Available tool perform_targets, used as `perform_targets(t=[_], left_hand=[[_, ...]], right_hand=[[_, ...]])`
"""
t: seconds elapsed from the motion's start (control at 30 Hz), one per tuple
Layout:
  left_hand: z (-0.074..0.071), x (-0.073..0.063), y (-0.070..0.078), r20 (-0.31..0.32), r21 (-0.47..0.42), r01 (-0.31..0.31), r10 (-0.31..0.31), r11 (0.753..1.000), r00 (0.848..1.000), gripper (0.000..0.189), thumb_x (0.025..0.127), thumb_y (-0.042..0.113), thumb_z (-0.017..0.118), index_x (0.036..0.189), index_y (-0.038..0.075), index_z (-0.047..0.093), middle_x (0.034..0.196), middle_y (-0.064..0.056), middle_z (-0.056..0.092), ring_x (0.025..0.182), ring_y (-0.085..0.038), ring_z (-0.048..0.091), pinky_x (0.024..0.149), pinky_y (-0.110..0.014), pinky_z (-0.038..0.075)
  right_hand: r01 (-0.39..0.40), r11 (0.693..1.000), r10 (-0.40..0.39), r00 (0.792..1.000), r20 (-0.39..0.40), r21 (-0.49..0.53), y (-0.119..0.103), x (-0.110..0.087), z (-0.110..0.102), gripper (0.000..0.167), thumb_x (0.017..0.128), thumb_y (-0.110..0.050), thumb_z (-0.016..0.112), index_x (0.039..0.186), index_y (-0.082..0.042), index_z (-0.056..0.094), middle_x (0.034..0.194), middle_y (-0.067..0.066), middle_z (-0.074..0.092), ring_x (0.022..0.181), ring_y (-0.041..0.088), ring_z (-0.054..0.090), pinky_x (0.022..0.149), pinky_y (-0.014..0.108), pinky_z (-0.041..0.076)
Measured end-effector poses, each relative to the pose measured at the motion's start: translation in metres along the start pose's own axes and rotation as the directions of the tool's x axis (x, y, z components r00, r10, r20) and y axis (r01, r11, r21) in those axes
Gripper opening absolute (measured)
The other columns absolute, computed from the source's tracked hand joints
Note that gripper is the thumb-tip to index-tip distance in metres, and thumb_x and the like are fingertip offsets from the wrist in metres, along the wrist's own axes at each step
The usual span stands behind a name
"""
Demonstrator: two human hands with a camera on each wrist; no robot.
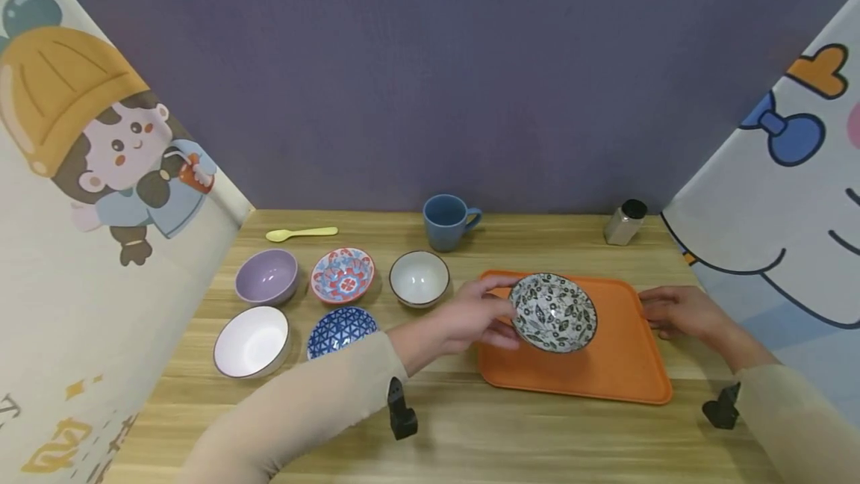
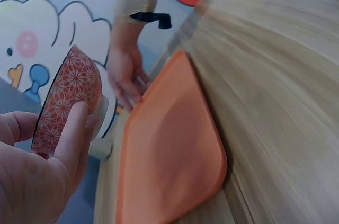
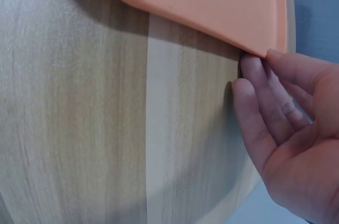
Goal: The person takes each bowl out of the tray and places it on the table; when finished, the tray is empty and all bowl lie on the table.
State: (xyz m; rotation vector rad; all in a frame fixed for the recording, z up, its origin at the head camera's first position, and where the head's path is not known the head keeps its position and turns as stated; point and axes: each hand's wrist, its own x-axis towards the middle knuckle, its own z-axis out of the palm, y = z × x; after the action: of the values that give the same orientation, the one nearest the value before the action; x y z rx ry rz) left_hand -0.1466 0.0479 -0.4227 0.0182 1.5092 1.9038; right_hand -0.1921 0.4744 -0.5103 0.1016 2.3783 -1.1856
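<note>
My left hand [image 1: 480,314] grips the near side of a patterned bowl [image 1: 553,313], black-and-white leafy inside. In the left wrist view the bowl [image 2: 69,97] tilts and shows a red floral outside, thumb at its rim and fingers along its wall. It is held over an orange tray [image 1: 628,349]. My right hand [image 1: 685,312] is at the tray's right edge. The right wrist view shows this hand [image 3: 296,123] pinching the tray's rim [image 3: 212,41], one fingertip on the edge and other fingertips just under it.
Left of the tray stand a purple bowl [image 1: 266,277], a white bowl [image 1: 251,342], a red-blue bowl [image 1: 343,275], a blue patterned bowl [image 1: 341,331] and a small white bowl [image 1: 419,279]. Behind are a yellow spoon [image 1: 302,233], a blue mug [image 1: 446,224] and a black-lidded jar [image 1: 625,222].
</note>
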Motion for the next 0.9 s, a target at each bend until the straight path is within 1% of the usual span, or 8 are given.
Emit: perform_targets(t=[0.1,0.2,0.37,0.47,0.63,0.77,0.9], left_hand=[[-0.017,-0.014,0.002,-0.016,-0.008,-0.013,0.013,1.000,1.000,0.064,0.090,-0.002,0.062,0.150,0.019,0.051,0.123,-0.021,0.066,0.080,-0.029,0.071,0.080,-0.046,0.066],[-0.033,-0.027,0.000,-0.046,-0.001,-0.040,0.039,0.999,0.998,0.067,0.089,-0.002,0.062,0.152,0.017,0.049,0.123,-0.023,0.066,0.081,-0.030,0.071,0.081,-0.048,0.065],[-0.055,-0.046,-0.005,-0.126,-0.004,-0.082,0.081,0.997,0.989,0.070,0.087,-0.003,0.060,0.154,0.013,0.045,0.123,-0.027,0.065,0.082,-0.029,0.073,0.087,-0.054,0.063],[-0.066,-0.057,-0.010,-0.174,-0.013,-0.088,0.084,0.996,0.981,0.072,0.087,-0.004,0.060,0.155,0.012,0.042,0.125,-0.030,0.063,0.084,-0.030,0.073,0.089,-0.055,0.062],[-0.079,-0.073,-0.024,-0.224,-0.018,-0.075,0.069,0.997,0.972,0.072,0.089,-0.004,0.060,0.157,0.010,0.038,0.130,-0.031,0.056,0.089,-0.031,0.072,0.091,-0.053,0.062],[-0.085,-0.084,-0.037,-0.243,-0.027,-0.049,0.041,0.998,0.969,0.073,0.091,-0.003,0.061,0.158,0.009,0.035,0.130,-0.032,0.057,0.091,-0.032,0.072,0.089,-0.049,0.063],[-0.090,-0.091,-0.048,-0.255,-0.044,-0.036,0.024,0.998,0.967,0.075,0.092,-0.002,0.061,0.160,0.008,0.030,0.129,-0.034,0.058,0.093,-0.033,0.072,0.088,-0.048,0.064]], right_hand=[[0.012,1.000,-0.012,1.000,0.014,0.024,-0.001,0.000,-0.001,0.066,0.103,-0.023,0.064,0.152,0.012,0.037,0.120,0.013,0.074,0.091,0.011,0.073,0.074,0.036,0.065],[0.021,0.999,-0.021,1.000,0.016,0.029,-0.001,0.000,0.000,0.065,0.102,-0.022,0.065,0.151,0.012,0.039,0.120,0.014,0.074,0.090,0.012,0.073,0.072,0.036,0.065],[0.026,1.000,-0.026,1.000,0.003,0.010,-0.003,-0.002,0.000,0.063,0.101,-0.019,0.066,0.149,0.013,0.041,0.123,0.021,0.072,0.091,0.010,0.072,0.072,0.036,0.065],[0.032,0.999,-0.032,0.999,-0.002,-0.006,-0.004,-0.003,0.002,0.063,0.101,-0.019,0.067,0.148,0.014,0.042,0.125,0.024,0.070,0.091,0.009,0.071,0.073,0.036,0.065],[0.046,0.998,-0.047,0.999,-0.015,-0.051,-0.003,-0.002,0.003,0.062,0.100,-0.021,0.067,0.146,0.014,0.044,0.126,0.028,0.068,0.092,0.007,0.071,0.075,0.034,0.065],[0.046,0.997,-0.048,0.999,-0.020,-0.067,-0.003,-0.001,0.002,0.061,0.100,-0.021,0.067,0.146,0.014,0.045,0.127,0.029,0.067,0.093,0.007,0.071,0.076,0.033,0.065],[0.035,0.997,-0.036,0.999,-0.021,-0.064,-0.001,0.001,0.001,0.063,0.101,-0.023,0.068,0.147,0.013,0.044,0.130,0.029,0.066,0.094,0.007,0.071,0.077,0.034,0.065]])
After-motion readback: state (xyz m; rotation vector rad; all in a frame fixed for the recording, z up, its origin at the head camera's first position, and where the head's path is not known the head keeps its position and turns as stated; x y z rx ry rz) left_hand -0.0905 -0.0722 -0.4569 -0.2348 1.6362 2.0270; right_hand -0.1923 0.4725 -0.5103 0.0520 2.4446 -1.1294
